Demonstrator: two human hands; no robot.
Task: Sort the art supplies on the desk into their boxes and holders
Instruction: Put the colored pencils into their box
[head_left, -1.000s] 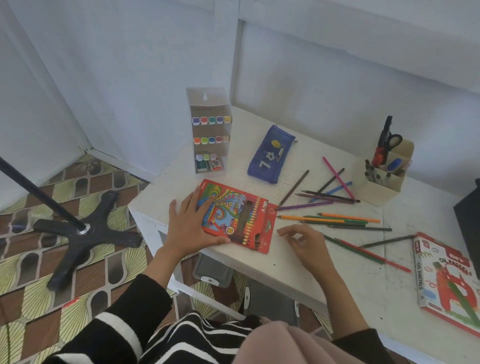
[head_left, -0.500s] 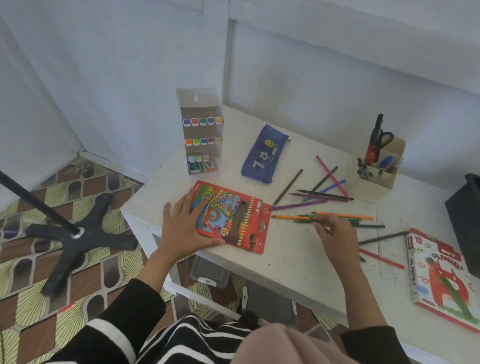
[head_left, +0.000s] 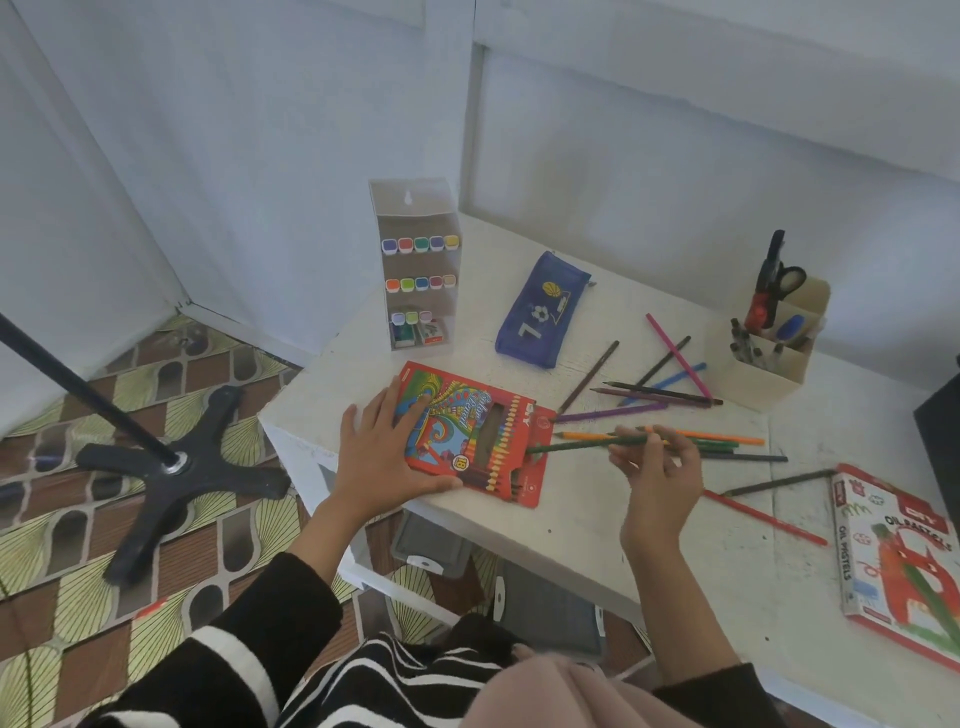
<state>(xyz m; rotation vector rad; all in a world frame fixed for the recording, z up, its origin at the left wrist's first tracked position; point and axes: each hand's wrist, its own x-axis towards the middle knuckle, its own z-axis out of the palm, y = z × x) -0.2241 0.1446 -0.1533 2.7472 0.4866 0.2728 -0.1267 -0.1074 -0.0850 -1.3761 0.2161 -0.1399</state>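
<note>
- Near left: left hand (head_left: 382, 457) lies flat on the red pencil box (head_left: 483, 431), fingers spread and thumb along the box's near edge. The box sits at the near-left corner of the desk (head_left: 571, 530), with its open end to the right.
- Near centre: right hand (head_left: 657, 478) pinches a dark green pencil (head_left: 576, 445) between thumb and fingertips, well back on the shaft. The sharpened tip points left at the box's mouth (already inside or just short, I cannot tell).
- Handling, judged:
  - The pencil is light, stiff and thin. Its smooth lacquer means it may roll or slip, and the lead tip is brittle.
  - A hold toward the blunt end leaves the front free to slide in.
  - The box is thin card and would likely skid unless pressed down.
- Near right: oil pastels box (head_left: 893, 561) lies flat, with a red pencil (head_left: 763, 518) between it and the right hand.
- Middle: loose pencils (head_left: 613, 414) are scattered just beyond the right hand, several crossing.
- Far: blue pencil case (head_left: 540, 312) at centre, clear marker rack (head_left: 415, 265) to the left, and a card holder (head_left: 753, 379) with scissors to the right.
- Versus 0.5 s ago:
  - The right hand was palm-down over the scatter, farther right. It has now come back left carrying the pencil.
  - The left hand and box are unchanged.
</note>
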